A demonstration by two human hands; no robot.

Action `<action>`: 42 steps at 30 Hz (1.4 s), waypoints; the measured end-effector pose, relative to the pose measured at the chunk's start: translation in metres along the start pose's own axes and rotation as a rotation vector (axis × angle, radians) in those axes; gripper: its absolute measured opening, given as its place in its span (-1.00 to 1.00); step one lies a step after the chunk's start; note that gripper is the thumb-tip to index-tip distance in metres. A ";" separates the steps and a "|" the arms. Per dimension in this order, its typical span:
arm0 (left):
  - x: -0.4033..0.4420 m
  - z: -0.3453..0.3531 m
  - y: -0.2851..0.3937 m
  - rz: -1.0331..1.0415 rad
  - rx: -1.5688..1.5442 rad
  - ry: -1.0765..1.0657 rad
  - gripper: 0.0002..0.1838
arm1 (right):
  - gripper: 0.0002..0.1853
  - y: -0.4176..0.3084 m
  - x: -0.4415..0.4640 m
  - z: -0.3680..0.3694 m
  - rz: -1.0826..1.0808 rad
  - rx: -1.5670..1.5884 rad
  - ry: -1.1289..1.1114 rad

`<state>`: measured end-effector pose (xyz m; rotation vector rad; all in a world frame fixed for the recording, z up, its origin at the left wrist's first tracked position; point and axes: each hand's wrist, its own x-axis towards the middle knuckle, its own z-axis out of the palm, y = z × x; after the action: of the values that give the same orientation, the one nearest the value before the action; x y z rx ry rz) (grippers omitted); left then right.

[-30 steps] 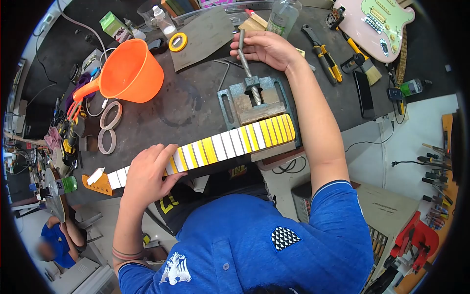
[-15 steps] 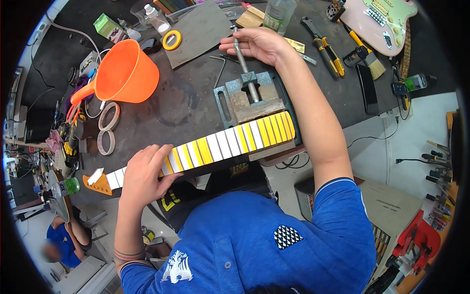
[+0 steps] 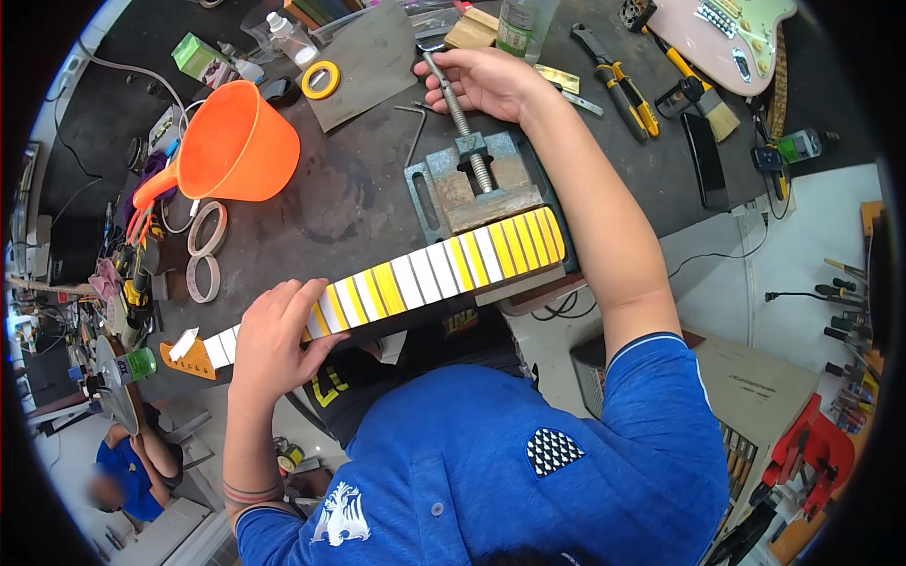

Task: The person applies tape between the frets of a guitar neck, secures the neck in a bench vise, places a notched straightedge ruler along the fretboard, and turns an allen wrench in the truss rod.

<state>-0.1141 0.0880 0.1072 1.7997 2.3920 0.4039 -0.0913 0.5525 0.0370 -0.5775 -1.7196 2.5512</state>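
A guitar neck [image 3: 425, 275], its fretboard covered in white and yellow strips between the frets, lies slanted along the near edge of the bench. Its tan headstock [image 3: 188, 357] points left. My left hand [image 3: 274, 330] is closed over the neck near the headstock, thumb on the near side. At the neck's right end, the jaw of a metal bench vise [image 3: 491, 179] sits against its far edge. My right hand [image 3: 486, 83] is at the outer end of the vise's threaded screw [image 3: 451, 99], with fingers loosely curled round it.
On the dark bench are an orange dipper [image 3: 236, 141], tape rolls [image 3: 203, 274], a hex key [image 3: 415, 132], pliers [image 3: 618, 90], a brush [image 3: 722, 123] and a phone [image 3: 705, 160]. A pink guitar body [image 3: 727, 38] lies at far right. Another person [image 3: 132, 472] sits lower left.
My right hand has shifted slightly left and its fingers have curled more around the vise screw. My left hand stays on the neck. The whole view has shifted a little.
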 end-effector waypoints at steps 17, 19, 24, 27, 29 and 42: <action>0.002 0.000 0.000 -0.004 -0.006 -0.010 -0.20 | -0.50 0.001 -0.001 0.004 -0.002 -0.021 -0.034; 0.002 -0.001 0.001 -0.005 -0.004 -0.013 -0.20 | -0.50 0.002 0.003 -0.005 0.020 0.053 -0.062; 0.003 -0.001 0.001 -0.013 -0.015 -0.022 -0.20 | -0.55 0.003 -0.008 -0.001 -0.026 0.103 -0.022; 0.002 0.001 0.000 -0.011 -0.013 -0.018 -0.20 | -0.58 0.003 -0.010 -0.001 -0.091 0.036 0.006; 0.002 0.001 0.000 -0.013 -0.014 -0.020 -0.19 | -0.60 0.004 -0.009 0.001 -0.125 -0.013 0.017; 0.000 0.001 -0.001 -0.018 -0.018 -0.017 -0.19 | -0.58 0.001 -0.008 0.004 -0.067 0.094 -0.082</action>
<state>-0.1147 0.0879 0.1061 1.7654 2.3837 0.4047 -0.0845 0.5466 0.0396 -0.4095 -1.6024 2.6263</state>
